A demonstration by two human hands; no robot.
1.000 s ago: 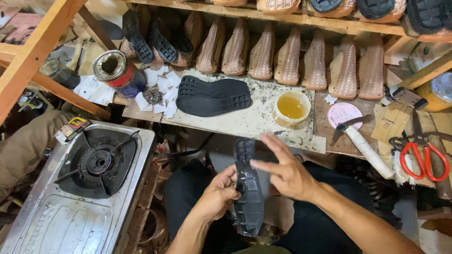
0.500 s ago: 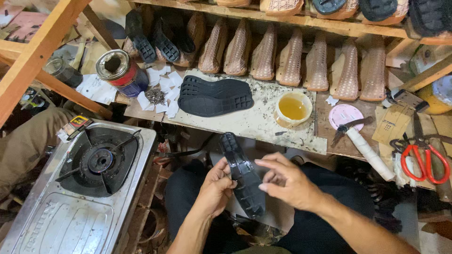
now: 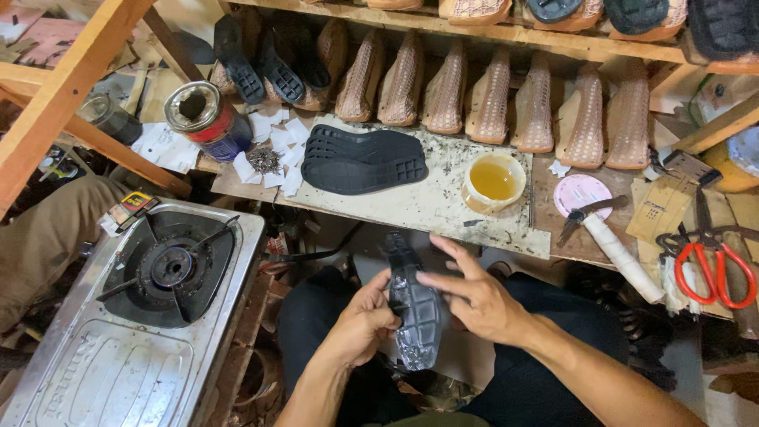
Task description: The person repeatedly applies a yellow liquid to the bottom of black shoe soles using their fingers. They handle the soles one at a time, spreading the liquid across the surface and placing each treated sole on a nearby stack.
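Workbench (image 3: 411,207): pale, stained board across the middle of the view, cluttered along its length.
Gas stove (image 3: 134,316): steel, single burner, lower left, below the bench edge.
Shelf row: 7 tan mesh-covered soles (image 3: 490,99) stand on end against the back; dark treaded soles (image 3: 265,59) stand to their left.
Flat soles (image 3: 362,160): 2 black rubber soles lie overlapped on the bench, tread up, left of the glue cup.
Left hand (image 3: 360,320): closed round the lower left edge of the black sole, thumb on top, fingers curled beneath.
Right hand (image 3: 473,294): fingers spread and mostly straight, fingertips resting on the sole's upper face; not wrapped round it.
Black sole (image 3: 415,304): held between both hands over the lap, just below the bench edge, long axis near upright, tilted slightly; glossy, patterned face up.
Tin can (image 3: 199,119): red and blue, open top, far left of the bench, beside white paper scraps.
Hammer (image 3: 613,241): white-wrapped handle, right of the cup, lying over a pink disc (image 3: 581,192).
Scissors (image 3: 711,265): red handles, far right.
Glue cup (image 3: 493,182): small, white, amber liquid inside.
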